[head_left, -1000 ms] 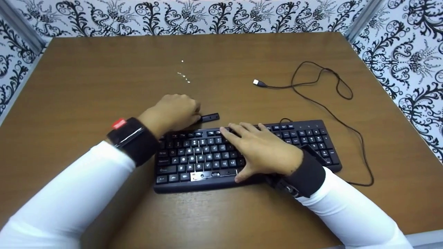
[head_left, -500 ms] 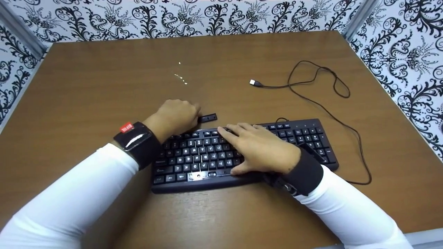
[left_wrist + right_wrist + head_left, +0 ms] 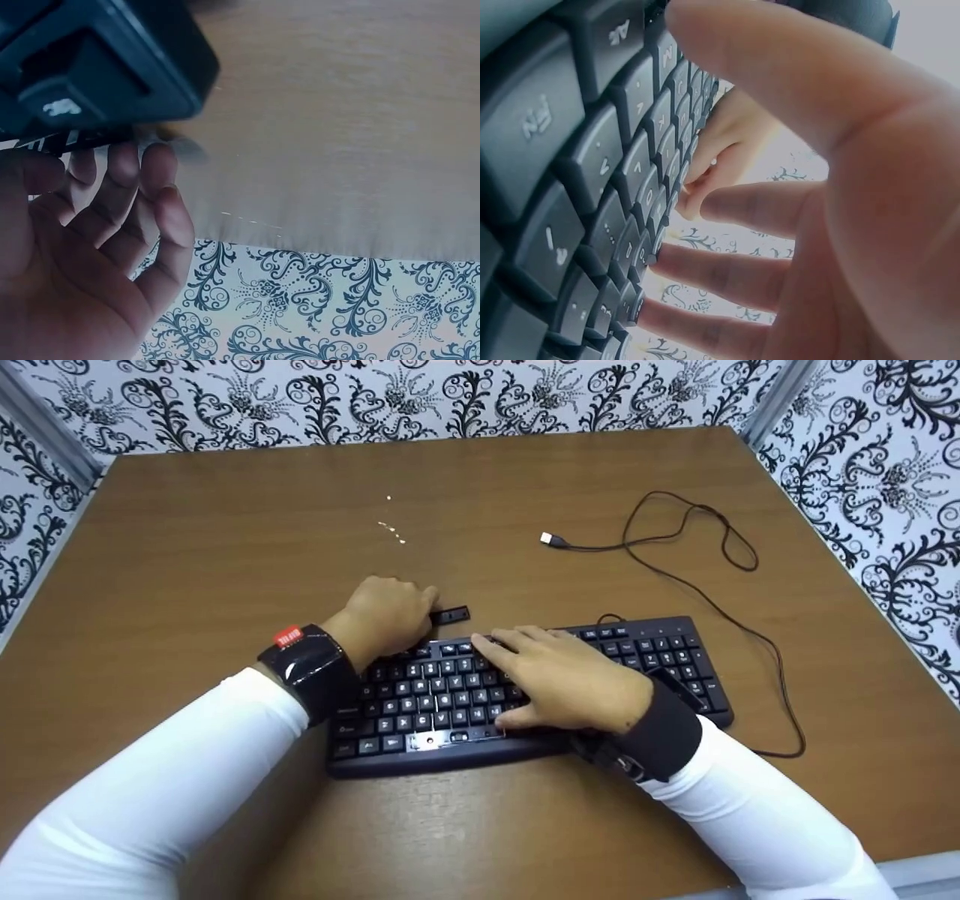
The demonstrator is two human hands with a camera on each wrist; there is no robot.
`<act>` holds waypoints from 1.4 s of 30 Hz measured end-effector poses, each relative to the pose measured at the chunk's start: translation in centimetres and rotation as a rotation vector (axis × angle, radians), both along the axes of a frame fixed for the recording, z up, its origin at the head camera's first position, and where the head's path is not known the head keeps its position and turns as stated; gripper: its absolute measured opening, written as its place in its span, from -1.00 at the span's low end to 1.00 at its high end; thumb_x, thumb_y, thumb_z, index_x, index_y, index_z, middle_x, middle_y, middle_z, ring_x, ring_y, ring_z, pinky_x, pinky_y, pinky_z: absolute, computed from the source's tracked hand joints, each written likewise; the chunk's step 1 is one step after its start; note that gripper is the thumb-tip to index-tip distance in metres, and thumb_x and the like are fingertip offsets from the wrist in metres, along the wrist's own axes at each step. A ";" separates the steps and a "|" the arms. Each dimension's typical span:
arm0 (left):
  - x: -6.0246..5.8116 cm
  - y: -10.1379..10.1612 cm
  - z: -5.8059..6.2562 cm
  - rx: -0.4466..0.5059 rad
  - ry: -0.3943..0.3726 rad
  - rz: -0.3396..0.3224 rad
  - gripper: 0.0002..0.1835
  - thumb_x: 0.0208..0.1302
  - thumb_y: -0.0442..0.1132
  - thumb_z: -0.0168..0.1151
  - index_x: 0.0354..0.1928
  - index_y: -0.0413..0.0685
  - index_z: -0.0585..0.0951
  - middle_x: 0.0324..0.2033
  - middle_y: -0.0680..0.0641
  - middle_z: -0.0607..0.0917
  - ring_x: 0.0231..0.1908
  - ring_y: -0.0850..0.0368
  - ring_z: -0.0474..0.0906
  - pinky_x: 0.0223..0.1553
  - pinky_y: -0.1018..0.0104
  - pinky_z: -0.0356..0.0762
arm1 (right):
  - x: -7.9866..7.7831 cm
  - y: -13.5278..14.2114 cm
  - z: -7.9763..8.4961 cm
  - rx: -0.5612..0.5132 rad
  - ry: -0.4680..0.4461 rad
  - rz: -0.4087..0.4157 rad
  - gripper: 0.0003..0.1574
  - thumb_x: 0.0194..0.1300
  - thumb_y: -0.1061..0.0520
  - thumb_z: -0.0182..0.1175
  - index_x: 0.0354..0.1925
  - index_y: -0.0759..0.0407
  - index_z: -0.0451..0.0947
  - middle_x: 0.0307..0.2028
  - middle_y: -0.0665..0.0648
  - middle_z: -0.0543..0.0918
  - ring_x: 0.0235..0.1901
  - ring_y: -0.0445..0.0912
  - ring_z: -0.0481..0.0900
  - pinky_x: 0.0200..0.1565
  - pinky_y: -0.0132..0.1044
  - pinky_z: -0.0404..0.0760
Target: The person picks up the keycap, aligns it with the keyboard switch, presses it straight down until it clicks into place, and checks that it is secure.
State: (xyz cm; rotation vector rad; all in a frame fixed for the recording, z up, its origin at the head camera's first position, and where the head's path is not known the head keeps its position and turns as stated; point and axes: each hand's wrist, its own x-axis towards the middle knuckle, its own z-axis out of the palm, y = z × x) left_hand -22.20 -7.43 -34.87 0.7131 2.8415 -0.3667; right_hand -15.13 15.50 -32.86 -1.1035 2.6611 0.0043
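A black keyboard (image 3: pixel 435 705) lies on the brown table, its left part bare to view. My right hand (image 3: pixel 562 679) rests on the middle of it, fingers spread toward the back edge and thumb on the near side. Bent fingers of my left hand (image 3: pixel 386 615) are at the back left edge; in the left wrist view, the left hand's fingertips (image 3: pixel 157 161) lie close to a dark edge. A small black bar (image 3: pixel 451 616) with two marks sticks out beside the left hand. Its other end is hidden, and whether the hand grips it does not show.
The keyboard's cable (image 3: pixel 757 634) runs loosely to the right and back, ending in a USB plug (image 3: pixel 553 540). Small white specks (image 3: pixel 394 532) dot the table (image 3: pixel 247 532) behind the left hand. Patterned walls (image 3: pixel 450 397) stand at the back and sides.
My left wrist has turned and shifted right, while its fingers stay by the black bar. The right thumb has drawn back slightly over the keys. The whole view has shifted a little.
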 end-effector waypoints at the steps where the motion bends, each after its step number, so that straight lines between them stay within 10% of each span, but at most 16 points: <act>1: 0.0 0.0 0.0 0.005 0.007 0.001 -0.74 0.47 -0.13 -0.08 -0.06 -0.13 0.52 -0.23 -0.18 0.72 -0.24 -0.19 0.69 -0.23 -0.11 0.71 | 0.0 0.0 0.0 -0.003 0.003 0.003 0.24 0.22 -0.42 0.26 0.59 0.05 -0.04 0.51 0.26 0.22 0.47 0.20 0.23 0.41 0.22 0.27; 23: -0.5 0.2 -0.6 -0.023 -0.005 -0.040 -0.53 0.59 0.10 -0.21 -0.01 -0.13 0.53 -0.20 -0.21 0.73 -0.20 -0.22 0.70 -0.20 -0.10 0.69 | -0.1 0.2 -0.1 -0.008 -0.014 -0.004 0.11 0.34 -0.38 0.16 0.59 0.06 -0.03 0.51 0.24 0.21 0.47 0.16 0.23 0.43 0.17 0.26; 42: -0.7 0.0 -0.8 0.169 -0.073 -0.158 -0.62 0.58 0.07 -0.16 -0.05 -0.06 0.50 -0.16 -0.20 0.73 -0.16 -0.24 0.69 -0.12 -0.16 0.65 | -0.3 0.3 -0.1 -0.041 0.009 0.023 0.07 0.36 -0.32 0.18 0.57 0.11 0.02 0.49 0.26 0.25 0.44 0.18 0.28 0.43 0.13 0.28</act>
